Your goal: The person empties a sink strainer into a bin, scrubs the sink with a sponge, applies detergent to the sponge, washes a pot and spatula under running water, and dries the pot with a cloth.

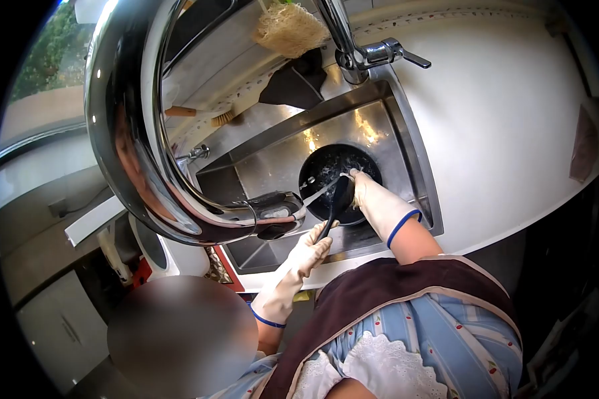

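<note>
"Ladle [341, 196] position?"
"I see it over the black pan [363, 157], handle clamped in the left hand [311, 251]."
"Right hand [361, 187]?"
"At the ladle's head; I can't tell whether it grips. Around the pan, the sink [283, 151]; alongside, a white surface [492, 126]."

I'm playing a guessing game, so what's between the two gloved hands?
In the head view, a black utensil lies between them: the left hand grips its handle, and the right hand is at its wide end.

The head camera looks down into the sink [266, 166].
</note>
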Demonstrator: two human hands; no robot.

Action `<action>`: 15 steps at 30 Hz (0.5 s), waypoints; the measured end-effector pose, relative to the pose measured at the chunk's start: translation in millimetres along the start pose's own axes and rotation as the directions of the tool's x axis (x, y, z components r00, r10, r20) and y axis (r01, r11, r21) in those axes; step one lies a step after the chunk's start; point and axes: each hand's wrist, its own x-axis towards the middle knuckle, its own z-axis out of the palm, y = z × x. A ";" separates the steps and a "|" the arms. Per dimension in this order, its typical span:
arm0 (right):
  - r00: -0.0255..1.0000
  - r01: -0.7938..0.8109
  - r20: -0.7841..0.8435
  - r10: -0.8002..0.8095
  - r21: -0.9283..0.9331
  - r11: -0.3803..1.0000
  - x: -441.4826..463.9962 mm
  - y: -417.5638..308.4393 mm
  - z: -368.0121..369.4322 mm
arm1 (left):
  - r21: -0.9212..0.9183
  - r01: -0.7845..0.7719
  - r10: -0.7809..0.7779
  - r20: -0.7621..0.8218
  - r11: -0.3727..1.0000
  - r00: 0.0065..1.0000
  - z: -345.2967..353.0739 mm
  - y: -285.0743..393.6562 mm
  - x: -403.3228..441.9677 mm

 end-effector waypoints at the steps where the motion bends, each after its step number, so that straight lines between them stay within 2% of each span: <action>1: 0.998 0.001 -0.060 0.000 0.018 1.000 23.1 8.3 -2.3 | -0.002 0.000 0.000 -0.002 1.000 1.000 -0.4 -5.0 0.1; 2: 0.977 0.090 -0.171 -0.130 -0.224 0.971 -60.7 -23.5 10.8 | -0.099 -0.014 0.014 -0.003 0.995 1.000 -1.5 -8.5 0.6; 3: 0.978 0.090 -0.165 -0.128 -0.219 0.972 -57.7 -21.2 12.7 | -0.192 -0.029 0.029 -0.005 0.981 1.000 -4.0 -10.1 1.7; 4: 0.778 0.379 -0.132 -0.614 -0.682 0.626 -50.8 -16.5 10.4 | -0.182 -0.041 0.041 -0.003 0.982 0.999 -6.6 -12.2 1.7; 5: 0.434 0.380 0.154 -0.888 -0.925 0.026 -46.5 -11.4 4.3 | -0.183 -0.034 0.034 -0.008 0.982 0.999 -8.5 -14.2 3.1; 6: 0.663 0.391 0.236 -0.710 -0.919 0.059 -56.3 -23.2 -3.2 | -0.207 0.004 -0.009 -0.026 0.978 1.000 -10.6 -15.0 7.2; 7: 0.842 0.283 0.139 -0.521 -0.936 0.208 -63.2 -37.8 0.6 | -0.227 0.036 -0.046 -0.042 0.973 0.998 -13.9 -15.1 12.8; 9: 0.923 0.377 0.221 -0.316 -0.687 0.621 -68.9 -32.4 -2.4 | -0.198 0.063 -0.076 -0.060 0.978 0.995 -20.0 -19.5 22.6; 10: 0.884 0.468 0.373 -0.282 -0.699 0.541 -52.8 -23.5 -5.6 | -0.149 0.077 -0.089 -0.079 0.986 0.993 -22.3 -19.9 28.5; 11: 0.911 0.158 0.394 -0.123 -0.057 0.986 -85.2 -27.1 1.4 | -0.103 0.093 -0.103 -0.098 0.990 0.990 -24.0 -20.8 34.0; 12: 0.914 -0.299 0.404 0.039 0.604 0.739 -122.2 -32.3 9.7 | -0.118 0.087 -0.093 -0.047 0.989 0.995 -26.9 -21.1 38.5; 13: 0.917 -0.295 0.397 0.040 0.608 0.737 -115.5 -18.1 1.8 | -0.120 0.094 -0.099 -0.041 0.988 0.994 -21.3 -14.3 36.7; 14: 0.873 0.122 0.424 -0.241 0.287 0.950 -95.0 -0.1 -5.0 | -0.011 0.129 -0.129 -0.081 0.992 0.988 -12.7 -0.6 32.9; 15: 0.713 0.558 0.544 -0.442 -0.057 0.828 -69.0 16.8 -11.1 | 0.098 0.164 -0.151 -0.125 0.982 0.981 -7.6 7.2 31.7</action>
